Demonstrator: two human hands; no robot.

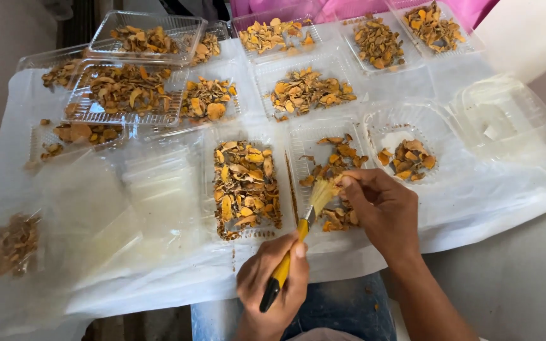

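Observation:
My left hand (pixel 273 278) grips the yellow and black handle of a small paintbrush (pixel 298 230) near the table's front edge. Its pale bristles point up and right over a clear plastic tray (pixel 304 148) that holds orange-brown dried slices. My right hand (pixel 380 205) reaches in from the right, and its fingertips pinch the bristle tips over that same tray. Just left of it sits another tray (pixel 208 183) filled with the same dried slices.
Many more clear trays of dried slices cover the white sheet (pixel 475 202), some stacked at the back left (pixel 134 69). An empty lidded container (pixel 507 120) lies at the right. A clear bag with slices (pixel 14 243) rests at the front left. Pink cloth (pixel 349 7) shows beyond the table.

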